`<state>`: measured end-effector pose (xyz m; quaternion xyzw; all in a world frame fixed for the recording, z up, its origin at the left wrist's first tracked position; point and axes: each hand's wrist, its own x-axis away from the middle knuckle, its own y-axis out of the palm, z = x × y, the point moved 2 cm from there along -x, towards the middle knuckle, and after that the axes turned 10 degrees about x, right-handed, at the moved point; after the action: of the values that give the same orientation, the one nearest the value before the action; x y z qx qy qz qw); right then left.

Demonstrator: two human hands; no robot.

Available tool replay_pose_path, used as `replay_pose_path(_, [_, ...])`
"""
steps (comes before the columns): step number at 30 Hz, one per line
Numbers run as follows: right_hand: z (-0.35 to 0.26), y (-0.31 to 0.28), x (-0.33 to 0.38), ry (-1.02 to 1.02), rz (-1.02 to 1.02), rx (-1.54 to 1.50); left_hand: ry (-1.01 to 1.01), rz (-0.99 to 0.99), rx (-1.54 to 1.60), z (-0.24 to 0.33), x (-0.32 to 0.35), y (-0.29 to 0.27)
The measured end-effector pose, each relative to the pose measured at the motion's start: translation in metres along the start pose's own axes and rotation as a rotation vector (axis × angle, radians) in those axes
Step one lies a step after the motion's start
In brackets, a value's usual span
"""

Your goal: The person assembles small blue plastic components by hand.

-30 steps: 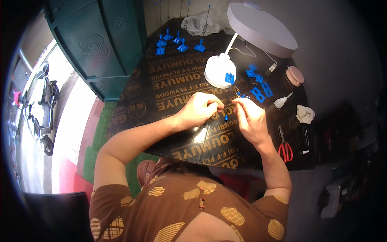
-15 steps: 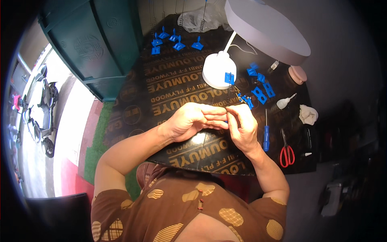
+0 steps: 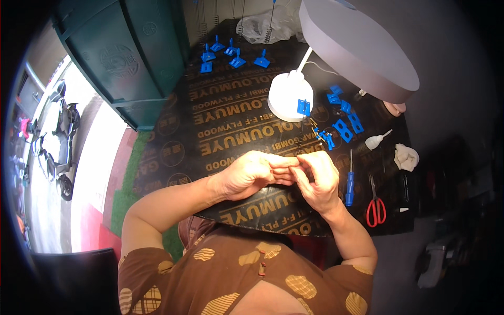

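A small part, too tiny and too covered by fingers to identify, sits where the two hands meet above the near middle of the dark board [image 3: 231, 131]. The left hand [image 3: 251, 173] is curled, its fingertips extended rightward and pinched against those of the right hand [image 3: 317, 178], which is likewise curled with thumb and forefinger pressed together on the same spot. A thin wire [image 3: 303, 137] rises from the pinch toward the lamp base.

The board is a smooth, dark-filmed plywood sheet with repeating pale lettering. Just right of the right hand lies a slim screwdriver with a blue handle [image 3: 349, 188]; farther right, red-handled scissors [image 3: 375, 207]. A round white lamp base [image 3: 287, 95], glossy and domed, carries a small blue plastic clip [image 3: 303, 107]; its broad grey disc shade [image 3: 357, 50] overhangs the board's far right. Flat blue plastic pieces [image 3: 346, 123] are scattered right of the base, and a second cluster of blue stemmed pieces [image 3: 226, 54] lies at the far edge. A crumpled white cloth [image 3: 407, 156] and a white dropper bottle [image 3: 375, 140] rest near the right edge.
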<state>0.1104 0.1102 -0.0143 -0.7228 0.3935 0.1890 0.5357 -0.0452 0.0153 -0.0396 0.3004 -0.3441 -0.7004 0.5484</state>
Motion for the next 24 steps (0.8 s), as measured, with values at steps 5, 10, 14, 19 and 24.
replay_pose_path(5, [0.000,0.001,0.000,-0.065,-0.009,0.035,-0.021,-0.016,0.036,-0.001,0.002,0.004])
replay_pose_path(10, [-0.002,0.004,-0.001,-0.135,-0.044,0.119,-0.092,0.016,0.072,0.000,0.004,0.014])
replay_pose_path(14, [-0.004,0.006,0.000,-0.197,-0.049,0.242,-0.111,-0.031,0.051,-0.005,0.003,0.008])
replay_pose_path(19, [-0.004,0.007,0.001,-0.187,-0.077,0.271,-0.137,0.007,0.026,-0.008,0.004,0.006])
replay_pose_path(24, [-0.001,0.003,-0.003,-0.015,-0.124,0.071,-0.085,-0.002,0.017,-0.005,0.001,0.000])
